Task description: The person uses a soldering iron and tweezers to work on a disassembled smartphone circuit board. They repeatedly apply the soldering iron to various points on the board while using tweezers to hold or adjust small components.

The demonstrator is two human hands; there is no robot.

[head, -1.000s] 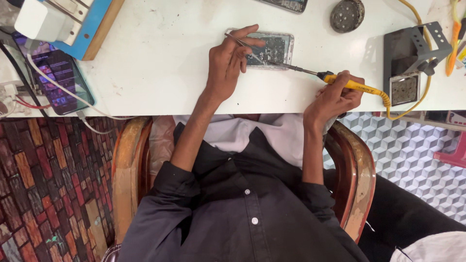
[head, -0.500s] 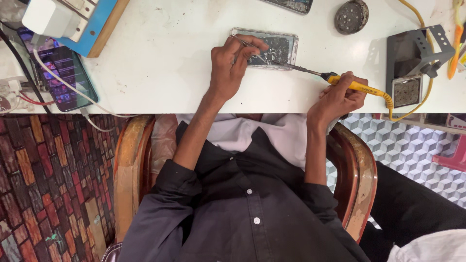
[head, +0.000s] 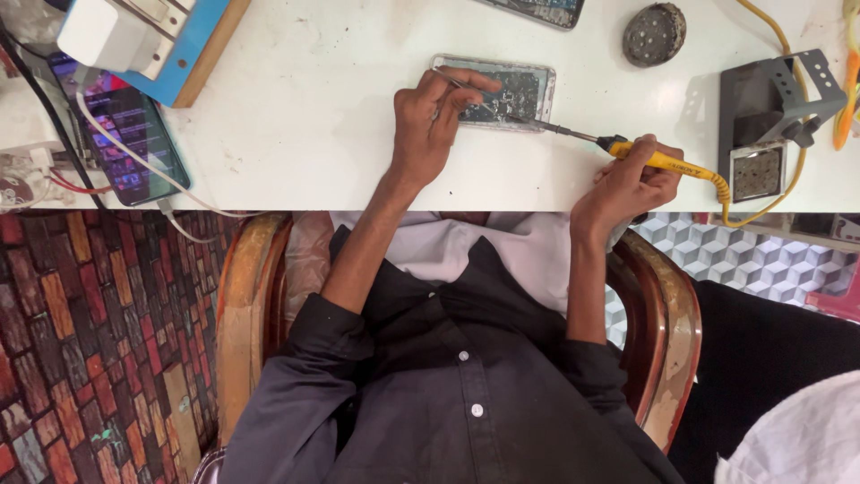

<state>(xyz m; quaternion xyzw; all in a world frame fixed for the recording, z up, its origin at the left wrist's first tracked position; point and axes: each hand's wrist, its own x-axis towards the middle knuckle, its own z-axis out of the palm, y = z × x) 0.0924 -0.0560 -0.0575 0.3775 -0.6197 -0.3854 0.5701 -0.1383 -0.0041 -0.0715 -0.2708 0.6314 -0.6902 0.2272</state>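
- An opened phone (head: 506, 91) lies flat on the white table (head: 313, 134), its bare insides facing up; it serves as the landmark here.
- The left hand (head: 430, 125) rests over the opened phone's left end, fingers pinched on thin tweezers (head: 466, 87) that reach across its insides.
- The right hand (head: 627, 184) sits to the right of the opened phone at the table's near edge, clenched around the yellow handle of a soldering iron (head: 618, 148).
- The iron's dark metal tip points left and meets the opened phone's lower right part, close to the tweezers.
- A yellow coiled cord runs from the handle toward a grey iron stand (head: 770, 108), which stands well right of the opened phone.
- A round dark tin (head: 654, 34) sits above and right of the opened phone, apart from it.
- A second phone (head: 125, 134) with a lit screen lies far left of the opened phone, a white cable (head: 134, 157) crossing it.
- A blue-edged board carrying a white box (head: 134, 31) sits at upper left, well apart from the opened phone.
- The person wears a dark shirt and sits in a wooden chair (head: 246, 314) below the table.
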